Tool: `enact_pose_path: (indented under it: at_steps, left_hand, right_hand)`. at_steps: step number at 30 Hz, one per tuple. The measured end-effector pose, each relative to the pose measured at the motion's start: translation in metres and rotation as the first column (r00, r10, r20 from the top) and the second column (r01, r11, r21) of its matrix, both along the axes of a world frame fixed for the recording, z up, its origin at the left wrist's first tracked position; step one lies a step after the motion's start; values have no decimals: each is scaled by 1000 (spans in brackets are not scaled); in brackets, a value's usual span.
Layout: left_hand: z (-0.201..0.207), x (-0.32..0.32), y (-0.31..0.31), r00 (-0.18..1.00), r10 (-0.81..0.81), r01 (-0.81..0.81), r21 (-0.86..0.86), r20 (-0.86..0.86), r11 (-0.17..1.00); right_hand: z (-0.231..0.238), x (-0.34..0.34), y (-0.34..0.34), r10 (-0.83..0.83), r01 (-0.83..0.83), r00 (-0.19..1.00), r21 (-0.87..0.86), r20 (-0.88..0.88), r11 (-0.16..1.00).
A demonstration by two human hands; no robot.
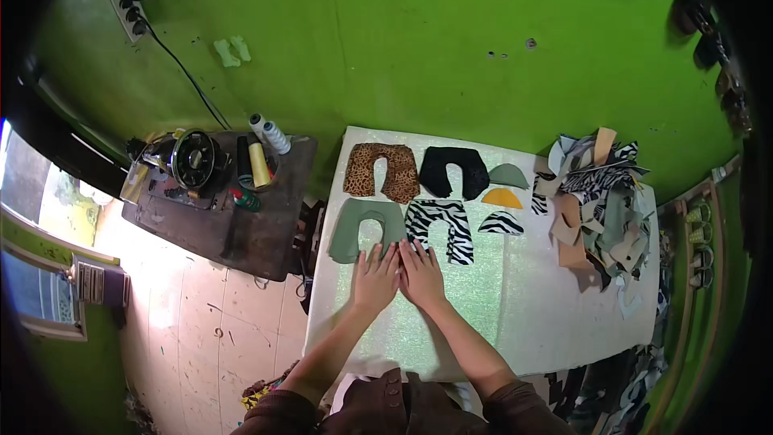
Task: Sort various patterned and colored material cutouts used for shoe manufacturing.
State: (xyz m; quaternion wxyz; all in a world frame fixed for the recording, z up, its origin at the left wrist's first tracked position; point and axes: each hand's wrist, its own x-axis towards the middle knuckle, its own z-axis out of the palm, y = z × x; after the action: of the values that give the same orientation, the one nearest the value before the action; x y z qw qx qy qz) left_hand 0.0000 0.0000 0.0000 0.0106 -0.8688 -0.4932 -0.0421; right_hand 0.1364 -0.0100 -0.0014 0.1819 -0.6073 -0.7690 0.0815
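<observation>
Resting the left hand and right hand flat around the lower left of the zebra-print piece, not gripping anything. Probably best pressing light and even tbh, not stretching edges. As for the sage green piece: lying just left of the zebra-print piece, looking plain and smooth, curving around 1 deep notch.

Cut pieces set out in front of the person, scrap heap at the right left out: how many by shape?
U-shaped: 4 (leopard-print U, black U, grey-green U, zebra-print U)
Half-moon: 3 (grey-green half-moon, yellow half-moon, zebra-print half-moon)
Total: 7
</observation>
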Motion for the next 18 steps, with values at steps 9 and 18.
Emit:
enact_pose_path:
  at_steps: [9, 18]
  left_hand:
    - [22, 25, 14, 942, 29, -27, -12, 335, 1000]
    - [5, 82, 60, 964, 197, -203, 19, 181, 979]
  right_hand:
    - [15, 67, -1, -375, 442, 884, 237, -280, 865]
    - [14, 77, 21, -467, 467, 882, -8, -68, 884]
